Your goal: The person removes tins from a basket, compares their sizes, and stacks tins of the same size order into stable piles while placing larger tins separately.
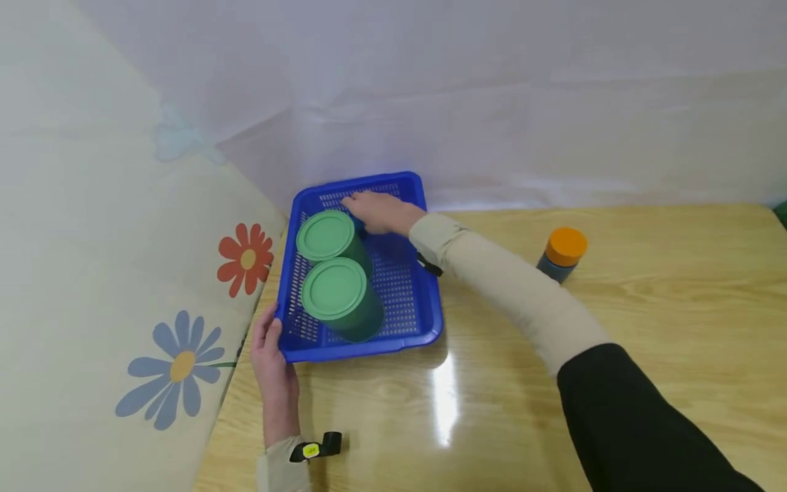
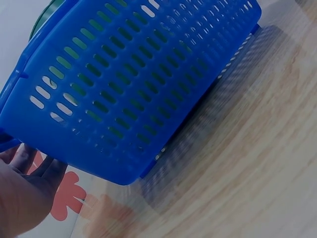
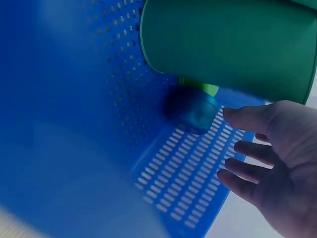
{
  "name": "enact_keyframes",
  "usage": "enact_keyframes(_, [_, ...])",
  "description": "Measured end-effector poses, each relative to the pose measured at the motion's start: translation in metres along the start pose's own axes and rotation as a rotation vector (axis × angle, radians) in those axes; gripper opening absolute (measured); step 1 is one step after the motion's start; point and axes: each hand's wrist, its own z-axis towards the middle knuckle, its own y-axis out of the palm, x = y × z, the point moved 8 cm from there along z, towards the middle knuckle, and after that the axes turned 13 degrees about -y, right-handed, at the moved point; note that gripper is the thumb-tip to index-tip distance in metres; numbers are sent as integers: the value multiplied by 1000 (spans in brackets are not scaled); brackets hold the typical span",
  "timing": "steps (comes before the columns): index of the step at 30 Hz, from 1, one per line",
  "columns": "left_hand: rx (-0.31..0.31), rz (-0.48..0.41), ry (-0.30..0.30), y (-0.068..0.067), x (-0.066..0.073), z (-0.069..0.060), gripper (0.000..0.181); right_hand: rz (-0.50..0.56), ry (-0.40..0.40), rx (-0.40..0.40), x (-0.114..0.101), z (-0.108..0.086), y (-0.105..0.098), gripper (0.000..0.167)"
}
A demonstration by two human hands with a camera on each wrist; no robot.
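Observation:
A blue plastic basket (image 1: 393, 339) with slotted walls stands on the table. Two green canisters (image 1: 353, 318) with lighter green lids are upright along its left side, one behind the other. My left hand (image 1: 270, 352) grips the basket's rim at the near left corner; the left wrist view shows its fingers (image 2: 52, 173) at the rim's underside. Inside the far part of the basket is my right hand (image 1: 381, 212), beside the farther canister. In the right wrist view its fingers are spread near a small dark blue jar (image 3: 193, 111) with a yellow-green end, holding nothing.
To the right of the basket, a dark blue jar (image 1: 555, 269) with an orange lid (image 1: 566, 246) stands on the wooden table (image 1: 664, 328). A pale cloth (image 1: 522, 137) hangs behind, and a flower-printed one (image 1: 203, 273) borders the left side.

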Motion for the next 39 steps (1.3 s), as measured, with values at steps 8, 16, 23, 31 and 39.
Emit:
enact_keyframes(8, [-9,38,0,3,-6,-1,36,91,-48,-7,-1,9,5,58])
enact_keyframes(16, [-22,39,14,6,-9,-2,36,119,-56,-33,4,9,14,55])
enact_keyframes(23, [-24,55,18,9,-9,-5,38,125,3,-99,9,4,21,62])
enact_keyframes(31, [-12,59,16,13,-9,-6,37,216,48,-190,14,-6,32,49])
enact_keyframes(39, [-25,55,10,19,-11,-4,36,153,166,-380,25,-23,41,60])
